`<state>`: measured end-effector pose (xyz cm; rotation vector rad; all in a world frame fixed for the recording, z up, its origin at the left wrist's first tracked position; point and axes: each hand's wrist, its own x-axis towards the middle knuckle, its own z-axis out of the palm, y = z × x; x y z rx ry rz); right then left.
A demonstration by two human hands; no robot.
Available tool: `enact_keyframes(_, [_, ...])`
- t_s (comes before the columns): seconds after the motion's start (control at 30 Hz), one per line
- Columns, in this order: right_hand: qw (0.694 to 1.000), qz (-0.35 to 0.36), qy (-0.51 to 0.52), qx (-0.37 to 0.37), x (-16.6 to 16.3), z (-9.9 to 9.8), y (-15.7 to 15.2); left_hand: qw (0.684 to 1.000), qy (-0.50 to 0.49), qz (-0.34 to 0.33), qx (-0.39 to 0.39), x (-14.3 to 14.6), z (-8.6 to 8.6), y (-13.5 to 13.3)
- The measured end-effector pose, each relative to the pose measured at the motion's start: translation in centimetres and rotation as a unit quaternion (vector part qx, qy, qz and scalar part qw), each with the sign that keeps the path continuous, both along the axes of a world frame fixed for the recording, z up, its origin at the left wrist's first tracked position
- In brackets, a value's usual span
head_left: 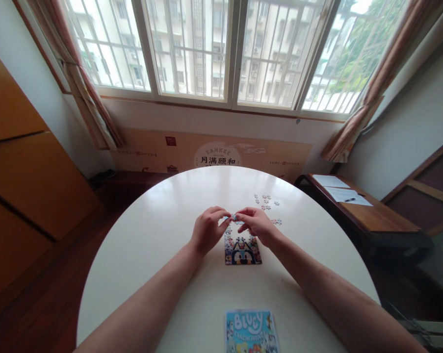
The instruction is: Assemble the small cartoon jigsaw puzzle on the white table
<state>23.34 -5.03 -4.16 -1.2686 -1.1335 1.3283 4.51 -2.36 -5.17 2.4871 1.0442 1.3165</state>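
A partly assembled jigsaw puzzle (243, 252), showing a blue cartoon dog's face, lies on the white round table. Above its far edge, my left hand (209, 229) and my right hand (260, 224) meet fingertip to fingertip. Between them is a small light-blue puzzle piece (233, 216), pinched from both sides by thumbs and forefingers. The right hand partly covers the puzzle's upper part. Just beyond that hand, several loose puzzle pieces (266, 201) are scattered, and a few more pieces (276, 222) lie beside its wrist.
Near me on the white table (133, 274) is a blue "Bluey" picture sheet (249, 331). To the right stands a wooden side table (386, 215) with papers (348, 196) and a pen. Barred windows (192, 49) and a printed cardboard panel (151, 152) are beyond.
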Motion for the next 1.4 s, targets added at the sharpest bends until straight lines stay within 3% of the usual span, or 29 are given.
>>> enact_keyframes(0.3, [0.999, 0.027, -0.038, 0.018, 0.5, -0.2, -0.1, 0.999, -0.005, -0.006, -0.031, -0.2, 0.2, 0.1])
enact_keyframes(0.43, [0.985, 0.036, -0.115, 0.125, 1.3, -0.8, 0.2, 0.999, -0.011, -0.011, -0.044, -0.4, 0.0, 0.3])
enact_keyframes(0.57, [0.908, 0.019, -0.269, 0.322, 2.2, -1.0, 0.3, 0.998, -0.015, -0.03, -0.061, -0.5, -0.3, 0.5])
enact_keyframes(0.63, [0.867, 0.036, -0.315, 0.385, 2.5, -1.1, 0.3, 0.997, -0.018, -0.042, -0.069, -0.5, -0.4, 0.6])
enact_keyframes(0.7, [0.844, 0.055, -0.332, 0.418, 2.6, -1.2, 0.3, 0.996, -0.018, -0.051, -0.075, -0.6, -0.5, 0.7])
enact_keyframes(0.87, [0.836, 0.095, -0.319, 0.437, 2.6, -1.4, 0.2, 0.995, -0.01, -0.049, -0.083, -0.5, -0.8, 0.8])
enact_keyframes(1.13, [0.84, 0.098, -0.308, 0.435, 2.6, -1.5, 0.2, 0.995, -0.004, -0.045, -0.09, -0.3, -1.0, 0.9])
enact_keyframes(1.27, [0.836, 0.086, -0.321, 0.437, 2.8, -2.0, 0.5, 0.995, 0.004, -0.038, -0.096, -0.4, -1.2, 1.1])
enact_keyframes(1.4, [0.83, 0.046, -0.367, 0.417, 3.3, -2.8, 0.9, 0.996, 0.021, 0.01, -0.081, -1.0, -1.5, 2.0])
